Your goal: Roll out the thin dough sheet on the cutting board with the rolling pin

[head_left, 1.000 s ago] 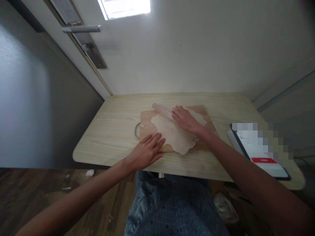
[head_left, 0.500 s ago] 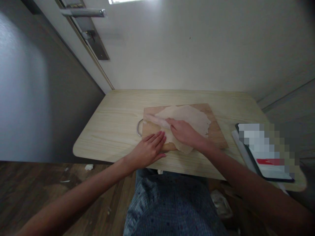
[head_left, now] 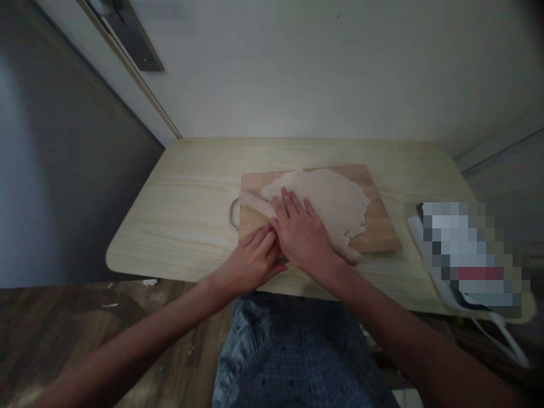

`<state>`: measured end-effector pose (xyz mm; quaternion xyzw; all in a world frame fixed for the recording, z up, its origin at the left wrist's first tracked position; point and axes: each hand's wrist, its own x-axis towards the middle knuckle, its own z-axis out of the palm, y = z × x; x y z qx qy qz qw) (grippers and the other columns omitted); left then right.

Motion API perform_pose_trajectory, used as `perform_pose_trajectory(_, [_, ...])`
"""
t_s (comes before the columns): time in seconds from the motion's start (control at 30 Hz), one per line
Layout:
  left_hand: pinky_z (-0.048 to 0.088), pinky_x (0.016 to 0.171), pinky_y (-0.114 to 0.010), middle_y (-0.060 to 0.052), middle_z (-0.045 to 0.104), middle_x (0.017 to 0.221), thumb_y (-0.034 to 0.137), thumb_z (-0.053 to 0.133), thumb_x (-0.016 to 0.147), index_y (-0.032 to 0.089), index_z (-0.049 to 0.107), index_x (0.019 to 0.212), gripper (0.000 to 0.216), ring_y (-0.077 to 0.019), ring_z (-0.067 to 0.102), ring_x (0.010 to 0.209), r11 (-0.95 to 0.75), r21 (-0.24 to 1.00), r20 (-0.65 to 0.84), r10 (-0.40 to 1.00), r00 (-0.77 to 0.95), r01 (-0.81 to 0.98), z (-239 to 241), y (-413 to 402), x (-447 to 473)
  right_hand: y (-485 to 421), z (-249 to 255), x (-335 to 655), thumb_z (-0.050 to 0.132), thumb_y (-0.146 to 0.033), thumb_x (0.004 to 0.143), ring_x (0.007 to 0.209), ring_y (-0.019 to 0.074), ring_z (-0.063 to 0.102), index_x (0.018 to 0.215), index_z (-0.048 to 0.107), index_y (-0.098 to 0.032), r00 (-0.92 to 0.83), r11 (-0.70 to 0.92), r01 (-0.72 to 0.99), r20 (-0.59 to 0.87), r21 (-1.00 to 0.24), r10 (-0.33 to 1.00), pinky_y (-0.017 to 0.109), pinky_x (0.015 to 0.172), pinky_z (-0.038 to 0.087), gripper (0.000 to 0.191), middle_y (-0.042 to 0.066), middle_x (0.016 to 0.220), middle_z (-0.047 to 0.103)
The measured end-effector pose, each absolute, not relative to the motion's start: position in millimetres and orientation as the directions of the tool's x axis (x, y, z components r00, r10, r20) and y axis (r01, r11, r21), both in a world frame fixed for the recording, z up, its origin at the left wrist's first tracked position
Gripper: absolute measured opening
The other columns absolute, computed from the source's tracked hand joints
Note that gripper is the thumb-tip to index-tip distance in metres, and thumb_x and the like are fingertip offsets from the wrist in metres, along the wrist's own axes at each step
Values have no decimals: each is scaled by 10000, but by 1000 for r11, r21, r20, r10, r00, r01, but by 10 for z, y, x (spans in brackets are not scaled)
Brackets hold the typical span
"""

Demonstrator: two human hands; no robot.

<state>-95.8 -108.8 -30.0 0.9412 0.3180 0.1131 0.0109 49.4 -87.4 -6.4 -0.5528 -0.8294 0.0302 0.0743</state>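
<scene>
A thin sheet of pale dough [head_left: 329,195] lies spread over a wooden cutting board [head_left: 380,229] on a light wooden table [head_left: 191,204]. A wooden rolling pin [head_left: 255,201] lies slantwise across the board's near part, one end showing at the left and the other by my wrist. My right hand [head_left: 300,232] presses flat on the pin with its fingers stretched out. My left hand [head_left: 255,258] rests flat on the board's near left corner, fingers together and extended, touching my right hand.
The board has a metal handle loop [head_left: 232,214] at its left end. A blurred-out device [head_left: 471,255] on a white stand with a trailing cable sits at the table's right edge. A white wall stands behind the table; dark wood floor lies at lower left.
My right hand has drawn the rolling pin from the board's far side toward me over the dough, which now lies flatter and wider. My left hand stayed at the board's near corner. The camera tilted down.
</scene>
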Motion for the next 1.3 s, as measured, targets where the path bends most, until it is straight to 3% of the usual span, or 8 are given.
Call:
perform_pose_trajectory(0.17, [455, 912, -453, -231, 521, 1160, 418, 377, 892, -2, 447, 1200, 525, -334, 426, 1190, -819, 58, 208, 569, 796, 571, -269, -1060, -969, -572, -67, 639, 246, -380, 916, 1340, 283, 190, 1369, 308, -142, -318, 332, 937, 127, -110, 939, 540, 1053, 135, 516, 157, 1455, 249])
perform_pose_trajectory(0.4, [457, 902, -461, -238, 516, 1175, 426, 341, 903, 10, 423, 1220, 530, -329, 415, 1203, -815, 85, 202, 577, 791, 573, -307, -1061, -979, -129, -58, 919, 188, -340, 927, 1349, 303, 139, 1378, 280, -134, -190, 192, 969, 24, -154, 981, 590, 1026, 142, 504, 162, 1463, 223])
perform_pose_trajectory(0.63, [465, 895, -457, -220, 534, 1140, 415, 376, 892, 16, 480, 1161, 492, -330, 459, 1154, -809, 70, 261, 580, 772, 584, -325, -1069, -959, -536, -55, 613, 214, -297, 914, 1357, 244, 136, 1385, 268, -148, -386, 392, 910, 70, -136, 920, 486, 1059, 171, 497, 127, 1479, 195])
perform_pose_trajectory(0.83, [459, 904, -443, -207, 546, 1117, 408, 378, 894, 1, 456, 1182, 505, -322, 452, 1162, -819, 51, 276, 561, 780, 571, -333, -1068, -969, -313, -37, 759, 189, -298, 922, 1356, 270, 126, 1390, 249, -104, -205, 206, 969, 16, -134, 979, 512, 1051, 148, 510, 160, 1474, 187])
perform_pose_trajectory(1.0, [455, 907, -441, -198, 550, 1101, 418, 380, 890, 29, 502, 1125, 470, -315, 469, 1144, -807, 67, 275, 580, 767, 586, -348, -1069, -975, -466, -51, 622, 192, -301, 919, 1358, 242, 131, 1396, 243, -156, -394, 400, 911, 74, -103, 916, 465, 1065, 156, 502, 117, 1484, 184])
perform_pose_trajectory(1.2, [443, 916, -442, -207, 541, 1119, 401, 437, 873, 2, 458, 1183, 506, -322, 445, 1167, -817, 64, 293, 565, 772, 573, -364, -1066, -975, -349, -47, 678, 180, -301, 924, 1356, 275, 118, 1396, 218, -82, -188, 191, 974, 37, -120, 982, 527, 1049, 141, 522, 178, 1473, 174])
perform_pose_trajectory(1.3, [444, 915, -435, -188, 558, 1089, 392, 464, 860, 36, 523, 1107, 437, -312, 480, 1128, -802, 62, 260, 588, 766, 594, -351, -1077, -970, -427, -55, 590, 220, -289, 917, 1355, 261, 131, 1393, 244, -105, -339, 344, 930, 59, -130, 939, 486, 1059, 170, 511, 150, 1479, 176])
